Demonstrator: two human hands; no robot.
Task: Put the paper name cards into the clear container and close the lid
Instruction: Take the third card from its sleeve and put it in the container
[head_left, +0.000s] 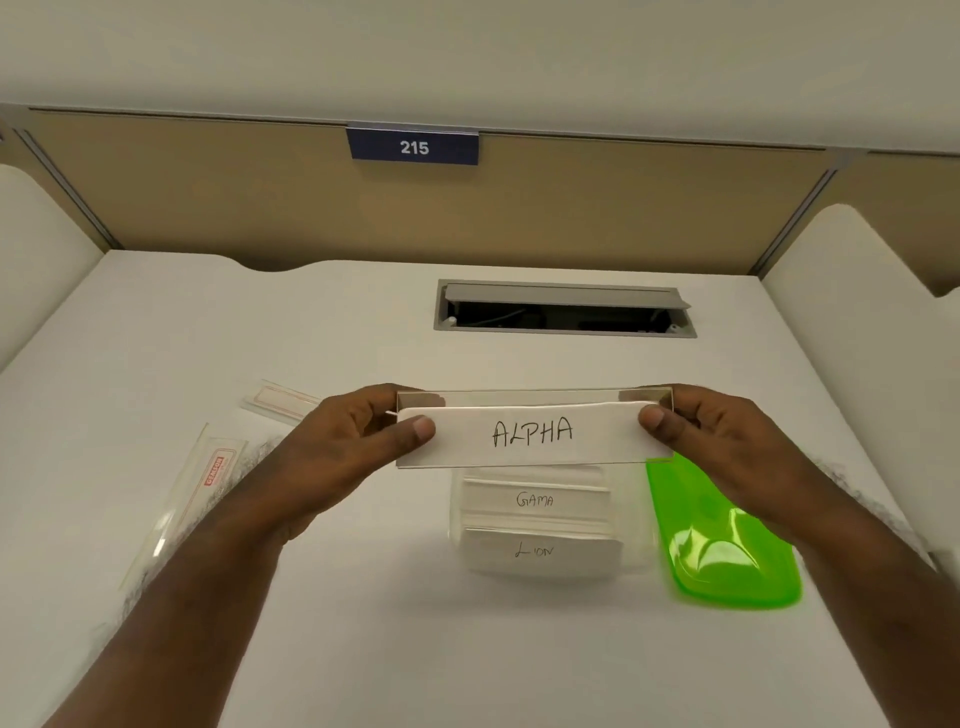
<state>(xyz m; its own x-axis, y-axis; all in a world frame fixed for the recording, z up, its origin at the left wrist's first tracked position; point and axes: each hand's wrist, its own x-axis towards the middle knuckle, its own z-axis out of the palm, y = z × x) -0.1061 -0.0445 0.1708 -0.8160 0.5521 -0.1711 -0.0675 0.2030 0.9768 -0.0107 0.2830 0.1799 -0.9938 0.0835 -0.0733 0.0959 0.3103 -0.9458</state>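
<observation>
Card (530, 434) marked ALPHA sits in a clear holder (535, 397), pinched at each end by left hand (358, 436) and right hand (711, 431). It hangs above the clear container (631, 566) holding two cards; green lid (719, 545) lies beside it.

Both hands hold a clear acrylic holder (535, 428) level above the white table (322, 639), the left hand (358, 441) pinching its left end and the right hand (711, 436) its right end, with a white paper card marked "ALPHA" (532, 432) across its face. Directly below, a clear container (540, 525) stands open on the table holding cards marked "GAMA" (535, 500) and "LION" (535, 551), and a green lid (722, 545) lies just beside its right side. Two clear plastic sleeves (197, 488) with red print lie to the left, and a grey cable hatch (563, 309) and a blue sign reading 215 (414, 147) sit at the back.
</observation>
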